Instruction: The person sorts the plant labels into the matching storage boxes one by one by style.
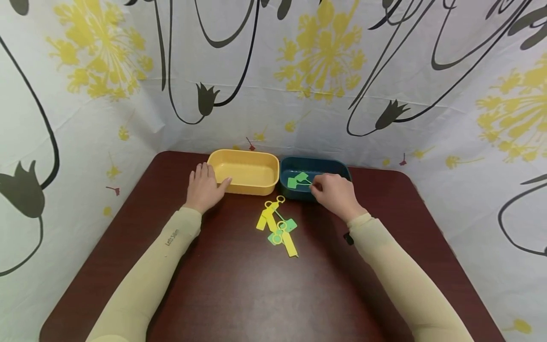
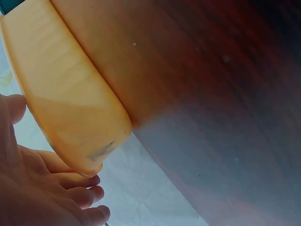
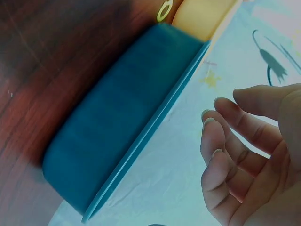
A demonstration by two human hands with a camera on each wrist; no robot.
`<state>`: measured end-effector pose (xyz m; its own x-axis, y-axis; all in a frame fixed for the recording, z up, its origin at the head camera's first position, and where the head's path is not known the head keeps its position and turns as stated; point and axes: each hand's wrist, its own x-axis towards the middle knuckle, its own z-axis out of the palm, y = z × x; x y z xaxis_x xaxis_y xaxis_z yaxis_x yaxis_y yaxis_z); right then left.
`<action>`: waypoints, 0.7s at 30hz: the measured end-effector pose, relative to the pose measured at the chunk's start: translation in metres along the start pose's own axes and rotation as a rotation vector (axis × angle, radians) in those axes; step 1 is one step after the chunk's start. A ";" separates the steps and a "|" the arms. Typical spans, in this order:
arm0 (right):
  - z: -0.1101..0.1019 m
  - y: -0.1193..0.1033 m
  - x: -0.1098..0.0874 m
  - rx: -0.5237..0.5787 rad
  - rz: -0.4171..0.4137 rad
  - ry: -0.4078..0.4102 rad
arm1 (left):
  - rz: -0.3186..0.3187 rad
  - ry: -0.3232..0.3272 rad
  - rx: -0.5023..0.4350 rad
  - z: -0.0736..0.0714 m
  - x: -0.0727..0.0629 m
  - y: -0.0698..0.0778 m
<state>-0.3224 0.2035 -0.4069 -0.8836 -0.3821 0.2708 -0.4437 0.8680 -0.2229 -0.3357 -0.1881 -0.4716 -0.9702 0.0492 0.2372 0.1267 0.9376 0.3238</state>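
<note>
My left hand (image 1: 204,186) rests at the left end of a yellow plastic bin (image 1: 252,190), thumb along the front rim and fingers extended past the side. In the left wrist view, the thumb (image 2: 16,107) lies by the bin's rim. Over the dark blue bin (image 1: 295,194) is my right hand (image 1: 335,192), its fingers bent loosely. A gap shows between thumb and fingertips in the right wrist view, with nothing held there. Green tags (image 1: 292,183) with thin stems lie inside the blue bin, close to those fingertips. The yellow bin's visible inside holds nothing.
In front of the bins, several yellow ring-ended tags (image 1: 290,243) lie in a loose pile with green tags (image 1: 291,225) among them. Both bins stand side by side at the far edge of the dark brown table (image 1: 239,294). Patterned cloth (image 1: 265,109) hangs behind.
</note>
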 end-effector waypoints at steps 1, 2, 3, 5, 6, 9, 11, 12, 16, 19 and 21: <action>0.001 -0.002 -0.002 -0.004 -0.008 0.001 | -0.002 -0.001 0.003 0.000 0.000 0.000; 0.002 -0.003 -0.004 -0.006 -0.016 0.002 | -0.004 -0.003 0.005 0.000 0.000 0.000; 0.002 -0.005 -0.006 -0.009 -0.026 0.003 | -0.005 -0.005 0.006 0.000 -0.001 0.000; 0.004 -0.009 -0.010 -0.012 -0.042 0.006 | -0.007 -0.008 0.003 0.000 -0.001 0.000; 0.006 -0.010 -0.011 -0.012 -0.048 0.005 | -0.008 -0.011 0.001 0.000 -0.001 0.000; 0.009 -0.016 -0.015 -0.017 -0.066 0.004 | -0.013 -0.010 -0.007 0.000 -0.002 -0.002; 0.011 -0.018 -0.018 -0.022 -0.078 0.002 | -0.020 -0.007 -0.011 0.001 -0.003 -0.003; 0.013 -0.019 -0.019 -0.023 -0.084 -0.001 | -0.023 -0.008 -0.013 0.001 -0.003 -0.004; 0.021 -0.020 -0.027 -0.030 -0.109 -0.021 | -0.030 -0.028 -0.025 0.004 -0.003 -0.005; 0.029 -0.019 -0.032 -0.038 -0.124 -0.040 | -0.032 -0.044 -0.029 0.005 -0.003 -0.004; 0.033 -0.019 -0.034 -0.047 -0.134 -0.056 | -0.036 -0.049 -0.029 0.003 -0.002 -0.003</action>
<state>-0.2884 0.1894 -0.4429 -0.8245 -0.5115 0.2421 -0.5519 0.8214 -0.1438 -0.3347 -0.1894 -0.4761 -0.9831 0.0330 0.1798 0.0966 0.9288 0.3578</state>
